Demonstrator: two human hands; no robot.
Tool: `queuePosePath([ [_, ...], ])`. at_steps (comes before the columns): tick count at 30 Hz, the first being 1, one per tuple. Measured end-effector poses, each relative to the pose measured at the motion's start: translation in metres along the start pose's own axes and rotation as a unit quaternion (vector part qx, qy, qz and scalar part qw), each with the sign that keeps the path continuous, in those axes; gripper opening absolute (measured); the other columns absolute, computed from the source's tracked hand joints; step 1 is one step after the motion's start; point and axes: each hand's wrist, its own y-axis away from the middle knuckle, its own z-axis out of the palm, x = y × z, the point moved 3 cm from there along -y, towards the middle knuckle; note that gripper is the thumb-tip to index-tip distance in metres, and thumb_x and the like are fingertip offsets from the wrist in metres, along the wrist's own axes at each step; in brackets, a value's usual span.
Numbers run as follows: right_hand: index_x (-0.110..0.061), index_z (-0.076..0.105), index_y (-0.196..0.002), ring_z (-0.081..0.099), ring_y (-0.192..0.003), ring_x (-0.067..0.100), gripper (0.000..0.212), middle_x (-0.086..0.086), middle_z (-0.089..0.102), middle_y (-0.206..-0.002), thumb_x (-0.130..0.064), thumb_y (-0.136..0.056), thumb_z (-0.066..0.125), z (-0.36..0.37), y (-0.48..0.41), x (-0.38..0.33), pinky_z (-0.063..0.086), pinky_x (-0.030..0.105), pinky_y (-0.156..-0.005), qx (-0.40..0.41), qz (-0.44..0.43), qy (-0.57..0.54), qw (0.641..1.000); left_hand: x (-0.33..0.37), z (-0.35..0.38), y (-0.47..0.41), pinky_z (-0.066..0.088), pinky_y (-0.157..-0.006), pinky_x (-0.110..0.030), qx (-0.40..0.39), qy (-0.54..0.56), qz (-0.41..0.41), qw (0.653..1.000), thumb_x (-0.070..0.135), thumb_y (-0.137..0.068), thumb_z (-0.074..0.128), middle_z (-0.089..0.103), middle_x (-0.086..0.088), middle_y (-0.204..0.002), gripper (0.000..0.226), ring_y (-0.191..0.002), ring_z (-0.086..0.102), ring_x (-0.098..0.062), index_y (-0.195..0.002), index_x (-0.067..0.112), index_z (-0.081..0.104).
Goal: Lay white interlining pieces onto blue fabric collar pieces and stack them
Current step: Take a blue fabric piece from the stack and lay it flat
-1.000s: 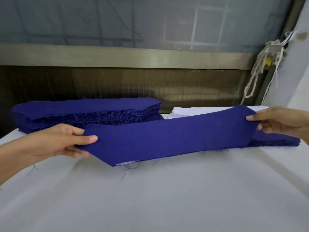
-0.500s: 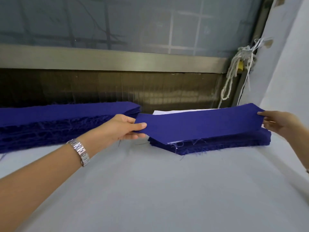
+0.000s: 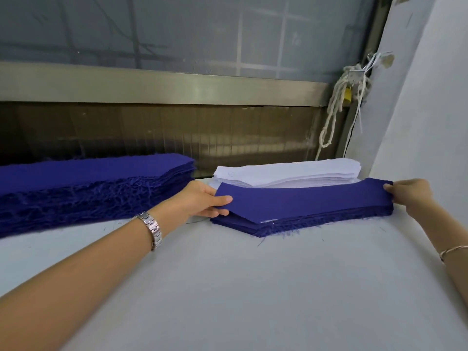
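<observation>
A pale grey bench point(image 3: 228, 287) runs up to a wall with a metal-framed window point(image 3: 177, 84), its lower pane dark and ribbed. A knotted off-white rope point(image 3: 336, 110) hangs at the window's right corner, next to a light wall.

At the back of the bench, right of centre, lies a low stack of blue collar pieces point(image 3: 291, 225) with frayed threads along its front edge. The top blue piece point(image 3: 304, 201) lies along this stack, its left end lifted slightly off it. The left hand point(image 3: 202, 198) pinches that left end, thumb on top and fingers curled beneath. The right hand point(image 3: 410, 193) grips the right end, fingers curled over the edge of the cloth. A thin sliver of white point(image 3: 268, 220) shows under the top piece at the front edge.

Just behind this stack, touching or nearly touching it, sits a pile of white interlining pieces point(image 3: 291, 173). To the left, apart from both, a much taller stack of blue fabric point(image 3: 88, 183) stretches out of view, its side thick with loose threads.

The left wrist carries a silver link watch point(image 3: 152, 229); the right wrist wears a thin bracelet point(image 3: 453, 252).
</observation>
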Motion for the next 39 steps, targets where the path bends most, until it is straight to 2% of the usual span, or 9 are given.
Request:
queuePosePath([
  [4,0.001,0.061,-0.068,0.049,-0.057,0.025,0.025,0.01,0.056,-0.066,-0.009,-0.087,0.075,0.0,0.0,0.002,0.05,0.025,-0.051,-0.015,0.005,0.022,1.0,-0.003,0.0,0.002,0.054,-0.052,-0.012,-0.017,-0.011,-0.023,1.0,0.022,-0.082,0.08,0.079,0.004,-0.083,0.023,-0.072,0.075,-0.005,-0.101,0.011,0.073],
  [6,0.008,0.063,-0.072,0.051,-0.062,0.03,0.025,0.012,0.057,-0.07,-0.008,-0.084,0.078,0.001,0.002,0.0,0.047,0.033,-0.067,-0.023,-0.008,0.038,0.999,-0.003,-0.001,0.002,0.053,-0.051,-0.011,-0.021,-0.011,-0.025,0.999,0.023,-0.082,0.08,0.078,0.005,-0.079,0.023,-0.071,0.074,-0.003,-0.101,0.012,0.074],
  [8,0.016,0.068,-0.089,0.052,-0.075,0.03,0.023,0.016,0.06,-0.081,-0.004,-0.084,0.077,0.001,0.004,-0.001,0.042,0.034,-0.077,-0.02,-0.024,0.045,0.998,-0.003,-0.001,0.003,0.053,-0.052,-0.01,-0.021,-0.01,-0.019,1.0,0.023,-0.081,0.081,0.078,0.005,-0.079,0.024,-0.071,0.074,-0.003,-0.101,0.011,0.074],
  [17,0.013,0.07,-0.092,0.049,-0.077,0.029,0.022,0.016,0.059,-0.081,-0.006,-0.085,0.077,0.001,0.007,-0.006,0.038,0.026,-0.056,0.0,-0.052,0.068,0.996,-0.002,-0.004,0.001,0.054,-0.055,-0.011,-0.016,-0.025,-0.012,0.999,0.028,-0.076,0.084,0.079,0.0,-0.082,0.041,-0.072,0.074,-0.004,-0.109,0.008,0.071],
  [20,0.012,0.07,-0.092,0.053,-0.078,0.03,0.021,0.016,0.061,-0.084,-0.006,-0.084,0.077,0.0,0.006,-0.005,0.046,0.023,-0.052,0.005,-0.055,0.067,0.996,-0.002,-0.003,0.001,0.052,-0.053,-0.01,-0.012,-0.028,-0.016,0.999,0.027,-0.076,0.084,0.078,0.0,-0.078,0.044,-0.066,0.072,-0.003,-0.111,0.006,0.07],
  [26,0.01,0.069,-0.086,0.055,-0.08,0.03,0.018,0.017,0.063,-0.084,-0.007,-0.084,0.077,0.002,0.002,0.0,0.044,0.034,-0.079,-0.006,-0.043,0.069,0.997,-0.004,-0.004,0.001,0.054,-0.051,-0.012,0.012,-0.051,-0.034,0.998,0.034,-0.075,0.085,0.077,0.001,-0.073,0.044,-0.059,0.07,-0.003,-0.108,0.006,0.072],
  [29,0.009,0.065,-0.075,0.049,-0.071,0.031,0.023,0.015,0.057,-0.07,-0.008,-0.086,0.076,0.002,0.002,0.003,0.041,0.03,-0.066,-0.013,-0.039,0.075,0.996,-0.003,-0.006,0.002,0.054,-0.052,-0.014,0.022,-0.057,-0.052,0.997,0.034,-0.083,0.079,0.077,0.001,-0.071,0.032,-0.057,0.071,-0.004,-0.102,0.009,0.071],
  [33,-0.006,0.043,-0.05,0.032,-0.053,0.027,0.048,0.011,0.038,-0.054,-0.006,-0.087,0.073,0.004,0.005,0.002,0.025,0.033,-0.052,-0.008,-0.059,0.104,0.993,-0.004,-0.007,0.006,0.051,-0.053,-0.015,0.016,-0.089,-0.039,0.995,0.027,-0.087,0.076,0.077,-0.001,-0.08,0.029,-0.056,0.069,-0.003,-0.106,0.005,0.072],
  [39,-0.003,0.055,-0.059,0.038,-0.056,0.028,0.036,0.012,0.046,-0.058,-0.011,-0.09,0.071,0.003,0.001,0.006,0.031,0.031,-0.052,0.001,-0.06,0.129,0.99,-0.005,-0.007,0.008,0.05,-0.061,-0.018,0.025,-0.123,-0.015,0.992,0.031,-0.087,0.076,0.077,-0.004,-0.085,0.031,-0.066,0.066,-0.009,-0.101,0.004,0.074],
])
